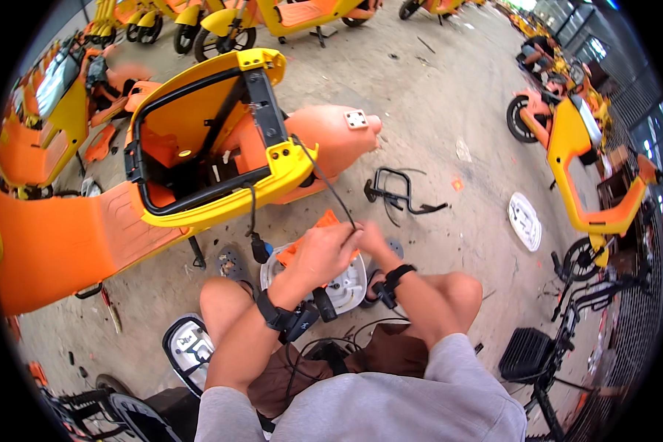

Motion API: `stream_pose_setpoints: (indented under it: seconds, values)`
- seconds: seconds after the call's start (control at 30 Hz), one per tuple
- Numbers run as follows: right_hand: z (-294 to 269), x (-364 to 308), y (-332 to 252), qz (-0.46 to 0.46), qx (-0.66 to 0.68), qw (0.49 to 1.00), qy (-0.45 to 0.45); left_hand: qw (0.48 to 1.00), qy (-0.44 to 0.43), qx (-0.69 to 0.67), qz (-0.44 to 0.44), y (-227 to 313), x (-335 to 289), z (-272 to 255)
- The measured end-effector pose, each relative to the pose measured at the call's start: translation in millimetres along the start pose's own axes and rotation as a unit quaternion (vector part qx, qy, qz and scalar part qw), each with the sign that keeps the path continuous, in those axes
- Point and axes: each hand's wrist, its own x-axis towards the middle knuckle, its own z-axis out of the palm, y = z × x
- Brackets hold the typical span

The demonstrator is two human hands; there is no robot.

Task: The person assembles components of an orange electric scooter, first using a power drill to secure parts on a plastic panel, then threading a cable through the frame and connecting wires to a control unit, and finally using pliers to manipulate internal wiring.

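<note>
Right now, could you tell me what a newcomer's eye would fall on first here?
Probably the orange-and-yellow scooter body lying open on its side at upper left. Just below centre, the left hand and right hand meet on a thin black cable running from that body, above a white panel. More orange scooters stand at right.

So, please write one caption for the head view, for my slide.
Both hands, left hand and right hand, pinch a black cable beside an orange-yellow scooter body.
</note>
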Motion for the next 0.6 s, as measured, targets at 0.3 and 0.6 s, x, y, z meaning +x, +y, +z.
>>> stream_pose_setpoints:
  seconds: [0.3, 0.6]
  values:
    - [-139, -3, -275, -0.069, 0.343, 0.906, -0.24, 0.993, -0.038, 0.096, -0.053, -7, -8, -5]
    - [-131, 4, -260, 0.022, 0.496, 0.863, -0.092, 0.966, -0.065, -0.072, -0.241, 5, -9, -4]
